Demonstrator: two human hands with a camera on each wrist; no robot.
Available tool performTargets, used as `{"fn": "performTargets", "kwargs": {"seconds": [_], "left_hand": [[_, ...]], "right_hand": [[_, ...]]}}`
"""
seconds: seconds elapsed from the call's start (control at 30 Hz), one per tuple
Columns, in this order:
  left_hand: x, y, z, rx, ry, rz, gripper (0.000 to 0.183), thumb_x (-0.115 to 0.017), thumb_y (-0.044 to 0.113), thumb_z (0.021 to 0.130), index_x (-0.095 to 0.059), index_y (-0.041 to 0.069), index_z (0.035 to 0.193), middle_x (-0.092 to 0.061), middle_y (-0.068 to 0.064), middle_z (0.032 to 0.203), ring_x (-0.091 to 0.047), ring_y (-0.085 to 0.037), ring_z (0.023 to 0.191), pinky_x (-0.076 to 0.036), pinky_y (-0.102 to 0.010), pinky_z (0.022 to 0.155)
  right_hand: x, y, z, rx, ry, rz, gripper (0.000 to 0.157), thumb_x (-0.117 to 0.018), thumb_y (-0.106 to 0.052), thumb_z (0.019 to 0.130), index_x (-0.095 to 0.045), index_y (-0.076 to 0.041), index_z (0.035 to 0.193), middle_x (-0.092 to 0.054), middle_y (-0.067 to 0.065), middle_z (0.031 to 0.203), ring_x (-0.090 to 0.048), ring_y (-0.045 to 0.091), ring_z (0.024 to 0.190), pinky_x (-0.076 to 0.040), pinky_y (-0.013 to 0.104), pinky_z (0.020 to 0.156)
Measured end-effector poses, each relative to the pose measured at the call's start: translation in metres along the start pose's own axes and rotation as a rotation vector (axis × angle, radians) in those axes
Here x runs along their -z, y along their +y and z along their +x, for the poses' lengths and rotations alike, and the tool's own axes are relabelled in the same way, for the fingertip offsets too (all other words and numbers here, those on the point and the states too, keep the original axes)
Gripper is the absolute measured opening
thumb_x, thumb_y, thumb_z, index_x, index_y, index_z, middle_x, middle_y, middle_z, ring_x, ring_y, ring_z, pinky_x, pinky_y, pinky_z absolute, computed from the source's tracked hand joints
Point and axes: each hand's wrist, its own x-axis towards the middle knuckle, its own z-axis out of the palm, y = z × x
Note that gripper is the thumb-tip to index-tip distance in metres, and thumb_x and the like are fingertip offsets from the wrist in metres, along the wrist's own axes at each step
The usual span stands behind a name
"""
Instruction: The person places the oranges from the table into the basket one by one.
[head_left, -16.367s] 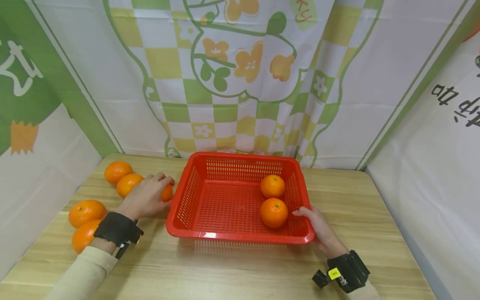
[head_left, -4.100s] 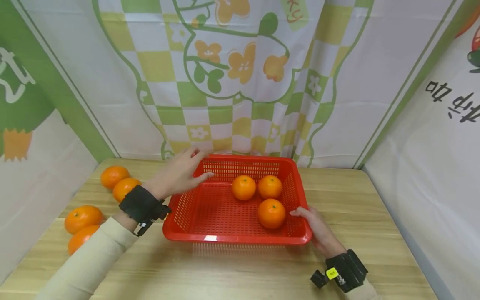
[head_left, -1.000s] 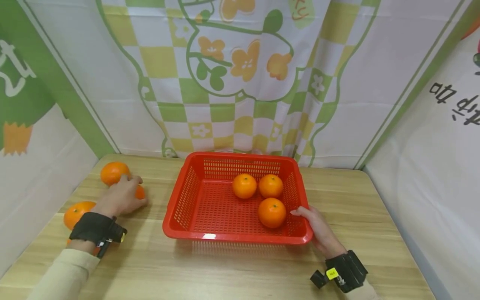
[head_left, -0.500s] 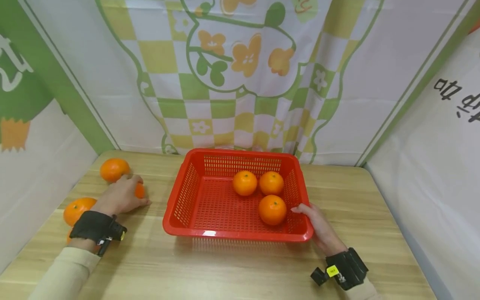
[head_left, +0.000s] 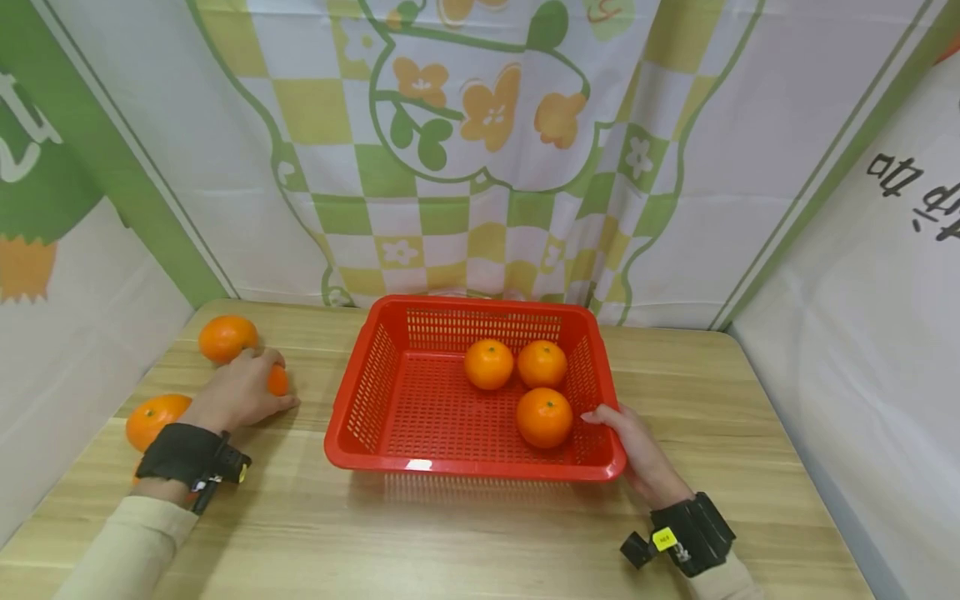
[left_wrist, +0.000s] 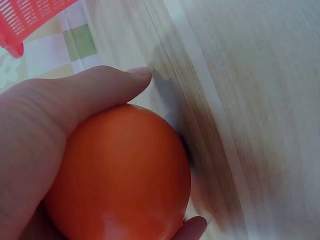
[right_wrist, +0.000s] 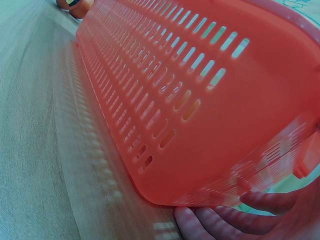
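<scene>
In the head view my left hand (head_left: 236, 392) curls round an orange (head_left: 278, 381) on the left of the table. The left wrist view shows the thumb on one side of this smooth orange (left_wrist: 122, 175) and a fingertip at its lower edge. My right hand (head_left: 641, 454) grips the right wall of a red plastic basket (head_left: 480, 467), thumb over the rim. In the right wrist view its fingers (right_wrist: 220, 225) lie against the basket's lower edge. Three oranges sit in the basket's right half, one of them the front orange (head_left: 544, 417).
Behind my left hand lies another orange (head_left: 228, 338). A further orange (head_left: 156, 421) lies nearer, beside one mostly hidden by the wrist strap (head_left: 183, 454). The wooden table (head_left: 465, 542) ends at a patterned curtain (head_left: 480, 233) at the back.
Earlier my left hand brought an orange to the basket, where a third now sits, then returned left to another. Within the last second it barely moves. The right hand stays on the basket.
</scene>
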Motion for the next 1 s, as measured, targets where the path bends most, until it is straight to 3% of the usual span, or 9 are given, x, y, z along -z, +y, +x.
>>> {"fn": "performTargets", "kwargs": {"seconds": [1.0], "left_hand": [[0.0011, 0.0008, 0.004, -0.069, 0.035, 0.003, 0.051, -0.074, 0.026, 0.072, -0.052, -0.003, 0.109, -0.05, -0.018, 0.085, -0.049, -0.027, 0.065, -0.046, -0.041, 0.054]], "right_hand": [[0.0008, 0.0009, -0.0001, 0.005, -0.009, -0.001, 0.051, -0.05, -0.017, 0.091, -0.034, -0.002, 0.138, -0.053, 0.022, 0.127, -0.055, 0.041, 0.105, -0.051, 0.046, 0.082]]}}
